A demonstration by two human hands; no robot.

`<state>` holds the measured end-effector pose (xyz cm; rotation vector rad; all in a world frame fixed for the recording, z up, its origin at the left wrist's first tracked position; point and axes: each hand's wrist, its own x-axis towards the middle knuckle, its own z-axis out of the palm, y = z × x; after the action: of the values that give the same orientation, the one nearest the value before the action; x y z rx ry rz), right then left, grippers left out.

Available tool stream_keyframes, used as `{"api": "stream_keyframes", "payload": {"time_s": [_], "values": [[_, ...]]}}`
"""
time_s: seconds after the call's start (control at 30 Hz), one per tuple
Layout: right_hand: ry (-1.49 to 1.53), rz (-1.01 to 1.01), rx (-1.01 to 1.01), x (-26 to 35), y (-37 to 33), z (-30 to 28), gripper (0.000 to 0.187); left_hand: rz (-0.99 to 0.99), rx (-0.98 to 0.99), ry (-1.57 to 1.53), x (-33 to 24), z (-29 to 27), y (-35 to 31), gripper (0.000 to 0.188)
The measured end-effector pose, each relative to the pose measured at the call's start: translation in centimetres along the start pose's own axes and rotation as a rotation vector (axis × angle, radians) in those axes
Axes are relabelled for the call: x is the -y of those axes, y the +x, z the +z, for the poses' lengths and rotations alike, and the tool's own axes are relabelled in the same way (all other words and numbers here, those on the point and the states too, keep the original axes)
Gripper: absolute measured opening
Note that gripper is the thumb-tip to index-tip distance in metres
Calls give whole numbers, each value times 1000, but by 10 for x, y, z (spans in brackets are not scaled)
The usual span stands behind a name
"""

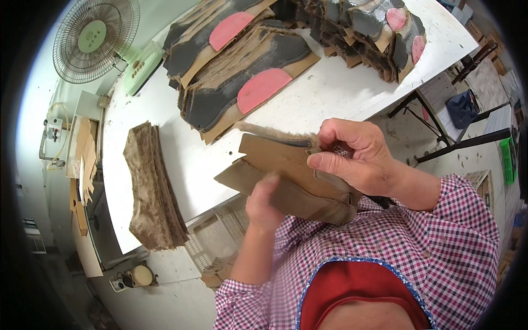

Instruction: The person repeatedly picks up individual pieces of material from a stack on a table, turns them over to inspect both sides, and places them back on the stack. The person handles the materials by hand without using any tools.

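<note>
A folded, fur-lined piece of brown leather [286, 159], shaped like part of a boot shaft, is held above the table's near edge. My right hand [357, 154] pinches its upper right edge between thumb and fingers. A strip of brown fur [269, 130] shows along its far side, and a seam runs across the lower panel. My left hand [265, 203] is at the lower left of the piece, against its lower flap. Motion blurs that hand, and its fingers are partly hidden.
On the white table [203, 181] lie a stack of brown furry pieces [151, 187] at left and piles of fur-lined pieces [242, 82] with pink half-round patches at the back. A green fan [96, 38] stands back left. A plastic crate [214, 242] sits below the near edge.
</note>
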<state>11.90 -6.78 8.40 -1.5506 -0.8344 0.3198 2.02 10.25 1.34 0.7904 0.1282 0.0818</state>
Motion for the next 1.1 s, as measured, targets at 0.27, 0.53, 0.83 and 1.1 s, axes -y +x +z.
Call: {"api": "stream_keyframes", "payload": {"time_s": [0.27, 0.53, 0.83, 1.1], "values": [[-134, -88, -172, -2, 30, -2, 23, 40, 168, -216, -23, 2, 20, 49], [560, 46, -454, -27, 70, -20, 17, 49, 52, 375, 23, -5, 8, 48], [542, 68, -537, -36, 66, -22, 18, 220, -139, 698, 24, 2, 2, 38], [705, 208, -565, -41, 74, -23, 24, -174, 98, -259, 31, -9, -8, 47]]}}
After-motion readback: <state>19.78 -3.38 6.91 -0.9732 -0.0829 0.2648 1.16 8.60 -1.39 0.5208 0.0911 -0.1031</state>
